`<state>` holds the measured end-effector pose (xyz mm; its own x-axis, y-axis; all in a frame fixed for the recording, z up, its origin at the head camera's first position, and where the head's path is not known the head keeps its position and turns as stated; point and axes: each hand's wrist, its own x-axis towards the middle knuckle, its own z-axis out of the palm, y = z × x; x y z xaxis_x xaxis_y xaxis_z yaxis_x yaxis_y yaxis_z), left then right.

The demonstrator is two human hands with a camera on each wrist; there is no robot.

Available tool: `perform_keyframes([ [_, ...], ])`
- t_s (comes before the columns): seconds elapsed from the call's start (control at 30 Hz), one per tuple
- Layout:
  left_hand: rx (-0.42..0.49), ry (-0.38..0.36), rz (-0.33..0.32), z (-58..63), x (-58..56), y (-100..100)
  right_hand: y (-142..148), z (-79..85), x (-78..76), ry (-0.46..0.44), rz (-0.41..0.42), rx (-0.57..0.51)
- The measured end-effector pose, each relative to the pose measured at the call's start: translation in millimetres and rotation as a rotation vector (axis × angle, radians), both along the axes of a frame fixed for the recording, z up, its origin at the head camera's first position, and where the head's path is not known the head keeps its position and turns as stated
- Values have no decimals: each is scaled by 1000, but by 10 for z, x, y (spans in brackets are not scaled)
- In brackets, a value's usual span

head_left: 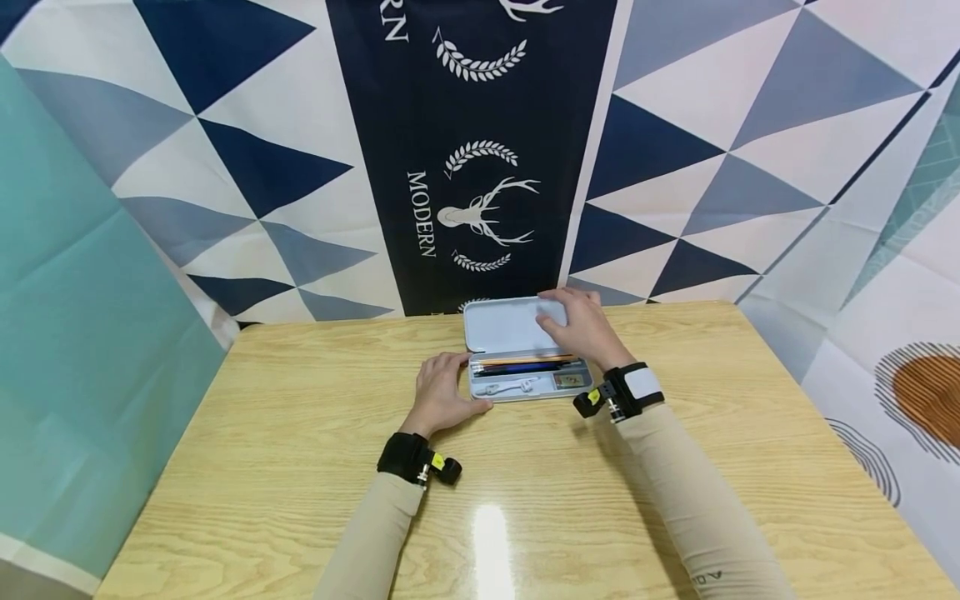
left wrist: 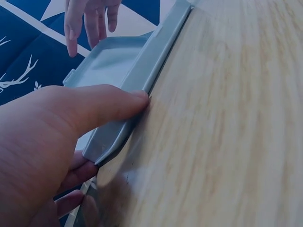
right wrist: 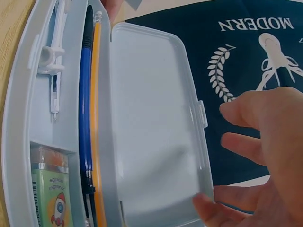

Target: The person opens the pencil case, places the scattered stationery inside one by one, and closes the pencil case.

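Observation:
A pale blue pencil case (head_left: pixel 525 397) lies on the table with its lid (head_left: pixel 504 325) swung back. Inside are a yellow-orange pencil (right wrist: pixel 96 94), a blue pen-like item (right wrist: pixel 85 113), a white drawing compass (right wrist: pixel 57 71) and a small box with a rocket picture (right wrist: pixel 51 194). My left hand (head_left: pixel 438 398) holds the case's left end; its thumb (left wrist: pixel 120 101) presses the front wall and its fingers lie round the end. At the lid's right part is my right hand (head_left: pixel 588 329), fingers spread and loosely bent around the lid's edge. Whether they touch it is unclear.
The wooden table (head_left: pixel 300 500) extends around the case. Behind it hangs a patterned cloth (head_left: pixel 480 125) with a deer-head print, close to the lid. Teal cloth (head_left: pixel 75 333) borders the left side. Each wrist wears a black strap with a camera.

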<state>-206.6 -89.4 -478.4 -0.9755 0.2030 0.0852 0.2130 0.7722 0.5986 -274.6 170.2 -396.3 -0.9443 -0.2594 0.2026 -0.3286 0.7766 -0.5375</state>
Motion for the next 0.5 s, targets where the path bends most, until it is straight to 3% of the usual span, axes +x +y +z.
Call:
perform_keyframes([
  [0.23, -14, 28, 43, 1, -8, 36, 40, 72, 65, 5, 12, 48],
  [0.5, -11, 35, 61, -32, -17, 63, 154, 95, 230, 74, 47, 88],
])
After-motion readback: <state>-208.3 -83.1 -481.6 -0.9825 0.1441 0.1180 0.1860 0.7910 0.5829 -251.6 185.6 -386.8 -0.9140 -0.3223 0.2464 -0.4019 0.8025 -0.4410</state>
